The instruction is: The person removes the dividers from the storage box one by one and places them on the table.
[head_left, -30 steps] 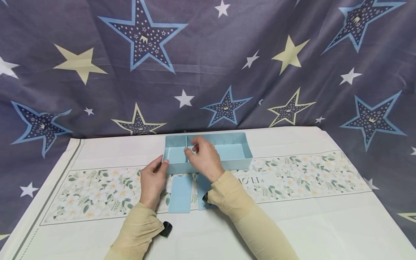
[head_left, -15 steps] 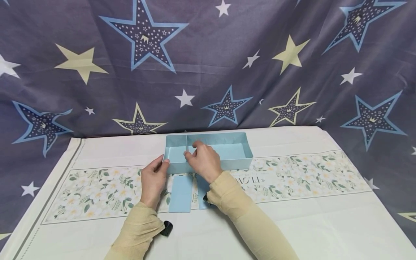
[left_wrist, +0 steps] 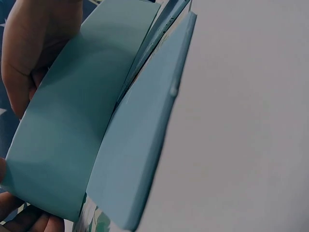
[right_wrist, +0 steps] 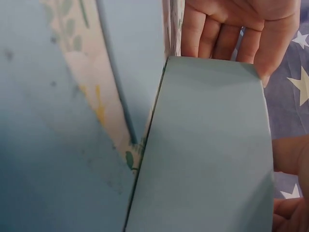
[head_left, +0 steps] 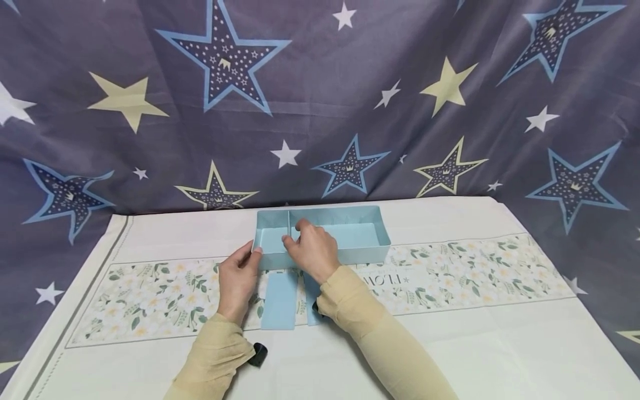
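Note:
A long light-blue open box [head_left: 357,254] stands across the far part of the table. My left hand [head_left: 237,280] grips its left end, thumb at the near corner of the rim and fingers against the outer side. Inside, a thin upright divider [head_left: 288,221] crosses the box left of the middle. My right hand [head_left: 315,250] reaches over the near wall and pinches the divider between thumb and index finger; the hand partly hides this contact. Two flat blue panels lie in front: the left panel [head_left: 279,300] in full view, the right panel [head_left: 312,300] mostly under my right wrist.
A flower-printed strip [head_left: 160,294] runs across the white tablecloth [head_left: 480,344] beneath the panels. Behind the table hangs a dark curtain [head_left: 310,128] with stars, close to the box's far side. A black wrist strap piece [head_left: 258,354] shows at my left sleeve.
My right hand's fingers have shifted slightly down and nearer along the divider. My left hand keeps its hold on the box, and the panels lie as before.

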Demonstrator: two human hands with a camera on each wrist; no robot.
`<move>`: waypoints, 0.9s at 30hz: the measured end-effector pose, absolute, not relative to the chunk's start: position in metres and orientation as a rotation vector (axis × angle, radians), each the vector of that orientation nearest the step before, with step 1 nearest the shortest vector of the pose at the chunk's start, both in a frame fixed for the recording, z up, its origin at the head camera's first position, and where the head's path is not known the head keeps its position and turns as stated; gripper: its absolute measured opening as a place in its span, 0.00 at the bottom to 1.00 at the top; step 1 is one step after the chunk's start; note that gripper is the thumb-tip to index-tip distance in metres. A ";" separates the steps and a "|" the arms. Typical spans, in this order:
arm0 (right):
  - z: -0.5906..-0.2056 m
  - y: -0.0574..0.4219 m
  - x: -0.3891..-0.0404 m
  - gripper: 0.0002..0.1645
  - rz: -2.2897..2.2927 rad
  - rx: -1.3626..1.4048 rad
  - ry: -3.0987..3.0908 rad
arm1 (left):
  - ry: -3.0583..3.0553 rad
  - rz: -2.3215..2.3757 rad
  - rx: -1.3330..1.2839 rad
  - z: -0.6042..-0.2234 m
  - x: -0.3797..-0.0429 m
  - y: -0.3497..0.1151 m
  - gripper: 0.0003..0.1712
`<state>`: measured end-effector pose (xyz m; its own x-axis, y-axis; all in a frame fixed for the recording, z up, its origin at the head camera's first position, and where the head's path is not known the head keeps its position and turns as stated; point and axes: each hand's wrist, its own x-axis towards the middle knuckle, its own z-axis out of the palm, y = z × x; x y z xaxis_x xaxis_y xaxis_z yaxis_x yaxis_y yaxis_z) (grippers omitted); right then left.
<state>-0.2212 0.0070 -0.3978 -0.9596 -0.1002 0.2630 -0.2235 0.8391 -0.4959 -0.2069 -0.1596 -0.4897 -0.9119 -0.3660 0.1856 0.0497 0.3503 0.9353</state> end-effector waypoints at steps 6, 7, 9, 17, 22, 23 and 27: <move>-0.397 0.007 -0.225 0.22 0.734 0.239 -2.821 | -2.225 -1.577 0.284 -0.496 -0.210 -0.158 0.23; -0.397 0.007 -0.225 0.22 0.727 0.241 -2.827 | -2.226 -1.583 0.283 -0.495 -0.210 -0.158 0.24; -0.396 0.006 -0.226 0.22 0.721 0.245 -2.839 | -2.231 -1.585 0.278 -0.493 -0.208 -0.158 0.25; -0.392 0.000 -0.229 0.25 0.732 0.233 -2.859 | -2.246 -1.589 0.284 -0.487 -0.205 -0.158 0.26; -0.394 -0.003 -0.233 0.22 0.742 0.228 -2.834 | -2.223 -1.597 0.294 -0.490 -0.206 -0.159 0.26; -0.394 -0.003 -0.233 0.22 0.740 0.228 -2.832 | -2.219 -1.599 0.294 -0.490 -0.206 -0.159 0.26; -0.398 -0.004 -0.233 0.22 0.707 0.244 -2.827 | -2.221 -1.607 0.293 -0.489 -0.206 -0.159 0.27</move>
